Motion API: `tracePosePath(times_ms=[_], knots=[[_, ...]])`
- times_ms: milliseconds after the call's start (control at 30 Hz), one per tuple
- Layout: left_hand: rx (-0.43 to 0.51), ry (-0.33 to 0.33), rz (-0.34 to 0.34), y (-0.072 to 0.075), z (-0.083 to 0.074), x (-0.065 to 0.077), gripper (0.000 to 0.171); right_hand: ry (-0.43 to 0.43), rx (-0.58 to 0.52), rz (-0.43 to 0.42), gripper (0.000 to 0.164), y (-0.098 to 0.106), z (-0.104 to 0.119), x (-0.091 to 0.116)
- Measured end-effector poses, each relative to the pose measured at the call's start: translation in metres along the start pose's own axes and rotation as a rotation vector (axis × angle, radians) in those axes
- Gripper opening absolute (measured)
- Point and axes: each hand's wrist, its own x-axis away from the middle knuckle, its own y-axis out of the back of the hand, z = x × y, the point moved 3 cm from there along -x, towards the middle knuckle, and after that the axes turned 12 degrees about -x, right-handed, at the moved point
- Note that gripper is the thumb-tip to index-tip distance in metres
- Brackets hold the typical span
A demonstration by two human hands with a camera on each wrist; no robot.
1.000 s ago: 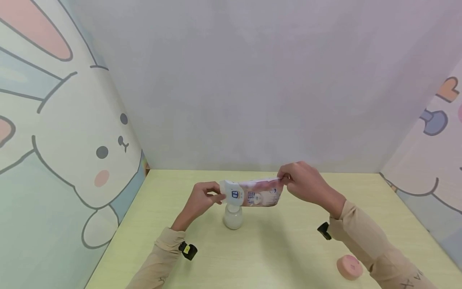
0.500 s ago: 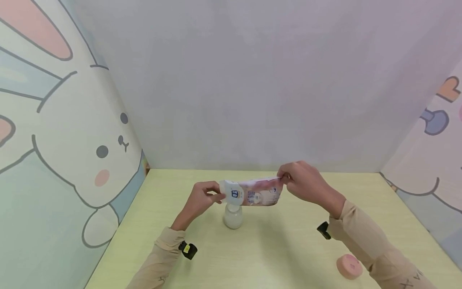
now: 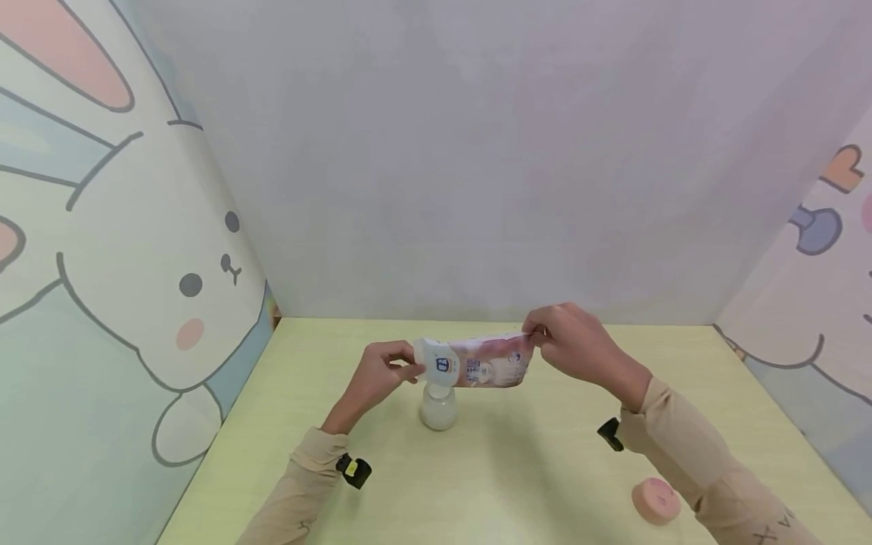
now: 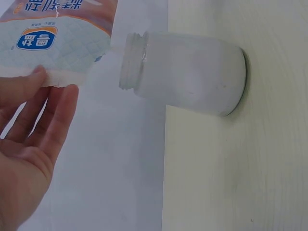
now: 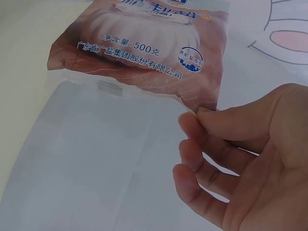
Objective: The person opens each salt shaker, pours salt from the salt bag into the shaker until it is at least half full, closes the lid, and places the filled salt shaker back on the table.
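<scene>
A salt bag (image 3: 492, 365), pink-brown and white with blue lettering, is held sideways above the table. My left hand (image 3: 376, 376) pinches its white end between thumb and fingers; the bag's edge (image 4: 57, 77) shows in the left wrist view. At the other end, my right hand (image 3: 577, 347) pinches a corner of the bag (image 5: 144, 62) between thumb and forefinger. Under the white end stands a clear glass jar (image 3: 438, 409), uncapped and upright, with white contents. In the left wrist view the jar (image 4: 187, 72) has its threaded mouth beside the bag; whether they touch I cannot tell.
A round pink lid (image 3: 656, 501) lies on the pale yellow table (image 3: 436, 484), near my right forearm. A grey wall (image 3: 490, 189) rises behind the table. Side walls with cartoon rabbits stand at left and right.
</scene>
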Motion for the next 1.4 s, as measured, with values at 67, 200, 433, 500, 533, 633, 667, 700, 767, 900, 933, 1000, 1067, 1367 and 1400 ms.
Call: tracePosePath(times_ms=[67,200,433,500,533,633,667,700,767,900,933,1000,1067,1367,1400], knots=[[0.000,0.001,-0.001,0.000,0.000,0.000,0.005,0.000,0.000,-0.001,0.024,0.000,0.000,0.000],[0.008,-0.004,-0.015,-0.004,0.017,-0.003,0.005,-0.001,-0.002,-0.005,0.024,0.000,0.000,0.000],[0.013,-0.013,-0.032,-0.006,0.029,-0.006,0.008,0.003,-0.005,-0.013,0.024,-0.001,0.001,-0.001],[0.015,-0.013,-0.034,-0.006,0.029,-0.006,0.009,0.001,-0.004,-0.014,0.024,-0.001,0.001,-0.001],[0.016,-0.011,-0.034,-0.006,0.029,-0.006,0.010,0.000,-0.004,-0.014,0.024,0.000,0.001,-0.001],[0.019,-0.007,-0.031,-0.006,0.030,-0.006,0.009,0.000,-0.004,-0.016,0.024,0.000,0.002,-0.001],[0.020,-0.007,-0.029,-0.006,0.030,-0.006,0.009,-0.001,-0.005,-0.015,0.024,0.000,0.002,-0.001],[0.019,-0.007,-0.028,-0.006,0.030,-0.006,0.008,0.000,-0.006,-0.016,0.024,0.000,0.002,-0.002],[0.017,-0.013,-0.027,-0.006,0.030,-0.006,0.007,0.001,-0.006,-0.016,0.024,0.000,0.002,-0.002],[0.020,-0.015,-0.025,-0.005,0.031,-0.006,0.007,0.004,-0.004,-0.019,0.025,0.000,0.002,-0.002],[0.022,-0.011,-0.024,-0.005,0.031,-0.006,0.007,0.005,-0.005,-0.020,0.025,0.000,0.002,-0.002],[0.025,0.004,-0.021,-0.005,0.030,-0.006,0.008,0.006,-0.006,-0.020,0.024,0.000,0.002,-0.002],[0.029,0.010,-0.016,-0.005,0.028,-0.006,0.008,0.007,-0.008,-0.020,0.024,-0.001,0.002,-0.002],[0.014,-0.001,0.003,0.001,0.002,0.000,0.005,0.009,-0.004,-0.025,0.024,-0.001,0.003,-0.002],[0.010,0.004,0.003,0.001,0.002,0.000,0.004,0.011,-0.003,-0.027,0.024,-0.001,0.003,-0.002]])
